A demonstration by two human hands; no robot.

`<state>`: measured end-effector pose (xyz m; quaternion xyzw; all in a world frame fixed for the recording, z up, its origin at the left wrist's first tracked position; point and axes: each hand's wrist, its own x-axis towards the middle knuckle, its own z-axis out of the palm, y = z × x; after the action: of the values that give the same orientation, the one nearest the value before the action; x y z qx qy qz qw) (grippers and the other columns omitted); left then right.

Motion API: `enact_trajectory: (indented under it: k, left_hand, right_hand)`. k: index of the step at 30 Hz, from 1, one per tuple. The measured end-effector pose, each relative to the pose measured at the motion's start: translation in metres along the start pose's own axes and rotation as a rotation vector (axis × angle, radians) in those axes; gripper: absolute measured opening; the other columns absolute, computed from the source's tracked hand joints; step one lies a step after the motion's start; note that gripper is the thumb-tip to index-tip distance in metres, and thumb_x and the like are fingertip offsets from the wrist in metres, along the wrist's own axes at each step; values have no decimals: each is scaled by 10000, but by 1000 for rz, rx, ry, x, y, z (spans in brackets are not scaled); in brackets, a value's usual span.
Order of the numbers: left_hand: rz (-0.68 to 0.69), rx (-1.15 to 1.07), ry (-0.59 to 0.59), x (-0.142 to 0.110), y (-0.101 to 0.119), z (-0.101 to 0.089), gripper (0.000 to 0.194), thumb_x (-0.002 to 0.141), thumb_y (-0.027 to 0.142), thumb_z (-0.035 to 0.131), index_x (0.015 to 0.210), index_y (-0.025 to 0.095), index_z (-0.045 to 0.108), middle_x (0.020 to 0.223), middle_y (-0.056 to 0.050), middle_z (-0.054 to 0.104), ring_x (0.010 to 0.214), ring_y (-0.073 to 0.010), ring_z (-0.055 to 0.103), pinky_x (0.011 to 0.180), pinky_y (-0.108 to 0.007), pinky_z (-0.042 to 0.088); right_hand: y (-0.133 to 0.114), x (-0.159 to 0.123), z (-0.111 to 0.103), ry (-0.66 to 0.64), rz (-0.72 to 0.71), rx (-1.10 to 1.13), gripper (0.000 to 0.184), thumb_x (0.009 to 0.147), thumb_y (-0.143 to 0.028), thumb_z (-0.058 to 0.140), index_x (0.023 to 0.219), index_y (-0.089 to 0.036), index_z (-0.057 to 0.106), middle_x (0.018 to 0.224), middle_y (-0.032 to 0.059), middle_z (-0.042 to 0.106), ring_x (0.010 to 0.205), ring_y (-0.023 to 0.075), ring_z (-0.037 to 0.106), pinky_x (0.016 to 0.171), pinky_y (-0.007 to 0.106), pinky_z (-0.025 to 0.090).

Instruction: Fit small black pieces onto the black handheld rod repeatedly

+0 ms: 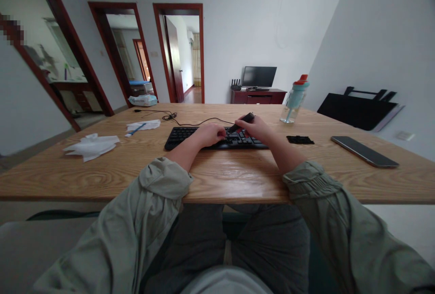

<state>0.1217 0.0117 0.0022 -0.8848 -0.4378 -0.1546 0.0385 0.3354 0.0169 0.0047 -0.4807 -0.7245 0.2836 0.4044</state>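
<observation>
Black plastic keyboard [183, 136] lies centre frame on our pale wood-grain bench [234, 171]. Our right hand [254, 127] is closed round a black stick-shaped tool [242, 122], tip down over the keys. Left hand [210, 134] at the keys, fingers curled; can't tell if gripping. Clear bottle [293, 103] behind, right of centre.

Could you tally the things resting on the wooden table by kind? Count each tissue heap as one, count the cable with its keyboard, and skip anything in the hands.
Keyboard: 1
Bottle: 1
Phone: 1
White pack: 1
Tissue heaps: 2
Blue stick: 1
Black pile: 1
Total: 8
</observation>
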Motion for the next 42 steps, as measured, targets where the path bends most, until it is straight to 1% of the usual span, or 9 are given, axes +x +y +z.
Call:
enact_trajectory:
  k: [5,12,16,21,28,32,36,39,42]
  left_hand:
    - [10,-3,-8,1,0,1,165,832,271,618,913,226,755,927,-7,738,857,-164,643,789,-248,464]
    - [16,-38,8,1,-1,4,178,846,282,603,926,229,753,931,-8,740,863,-167,648,786,-258,469]
    - [1,-38,23,0,-3,3,166,843,274,601,923,230,740,948,-5,740,868,-160,648,778,-247,466]
    - [-7,-15,18,0,-3,2,139,829,285,614,885,223,725,912,-10,733,834,-166,640,749,-253,460]
    - [32,49,35,2,-1,9,152,836,278,573,866,212,707,882,-32,717,819,-182,632,729,-271,450]
    - [57,63,23,1,0,6,169,831,261,549,828,214,711,840,-37,713,785,-181,627,698,-273,438]
    - [29,-29,-37,-1,-3,-2,161,812,302,603,842,219,738,826,-16,723,745,-157,622,671,-256,430]
    - [-35,-132,-63,-2,-8,-6,191,803,345,641,876,210,756,817,-12,732,717,-145,620,653,-246,433]
    - [-75,-178,-62,-4,-11,-7,200,803,339,646,889,199,761,815,-14,738,711,-137,622,663,-240,443]
  right_hand:
    - [1,0,2,11,-50,-28,211,891,-366,588,872,-162,636,715,33,677,473,103,503,468,241,403]
    - [11,6,2,55,28,-150,449,897,-545,537,692,-161,648,537,46,595,476,142,492,485,277,390]
    - [10,4,5,89,-59,-165,488,860,-611,553,665,-168,619,573,43,607,541,147,514,523,268,392]
    - [5,3,8,94,-206,-172,373,873,-516,547,738,-174,612,658,36,633,673,165,556,627,267,427]
    - [1,0,9,81,-231,-117,237,848,-394,558,794,-169,609,665,12,605,678,151,548,646,261,424]
    - [-3,-5,9,68,-240,-98,218,823,-379,578,835,-165,617,682,7,601,671,142,527,634,256,420]
    - [-5,-8,4,9,-205,-103,237,825,-391,596,904,-170,627,707,3,612,623,123,505,595,246,414]
    - [-3,-7,-2,-35,-111,-127,251,845,-414,589,915,-177,638,697,5,626,542,106,473,528,240,396]
    - [0,-5,-6,-20,-37,-137,276,850,-438,595,897,-174,659,681,16,642,495,101,457,475,239,372]
